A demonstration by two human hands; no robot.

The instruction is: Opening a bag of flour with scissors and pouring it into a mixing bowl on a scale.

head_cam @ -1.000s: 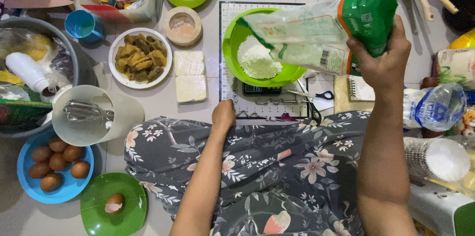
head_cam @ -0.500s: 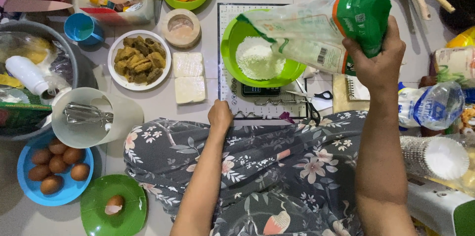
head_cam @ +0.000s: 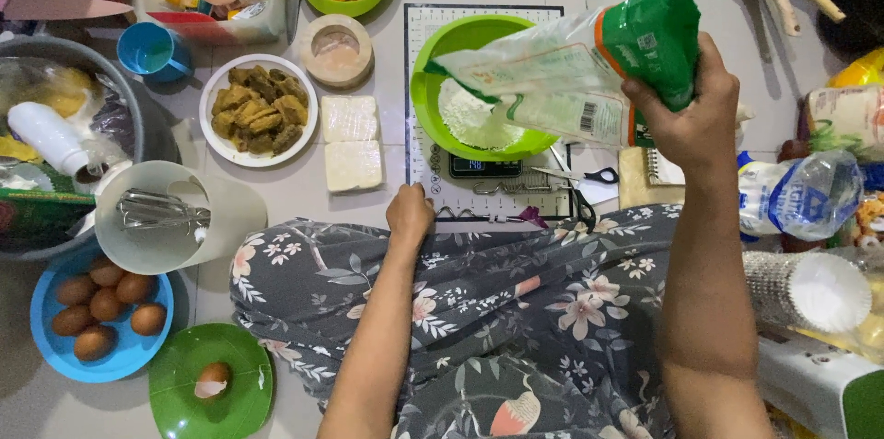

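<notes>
The right hand (head_cam: 691, 121), arm stretched forward, gripped the green end of a flour bag (head_cam: 571, 75) tilted mouth-down over a green bowl (head_cam: 433, 89) holding white powder. The bowl sat on a digital scale (head_cam: 497, 172). The left hand (head_cam: 410, 216) rested as a loose fist, holding nothing, on the person's floral-clad knee (head_cam: 479, 310).

From my view, the flour bag (head_cam: 571, 70) hides the green bowl (head_cam: 442, 80) rim at 3 o'clock. The scale display (head_cam: 485, 167) digits are too small to read. The grey basin (head_cam: 138, 117) at 9 o'clock is cut off by the frame edge.
</notes>
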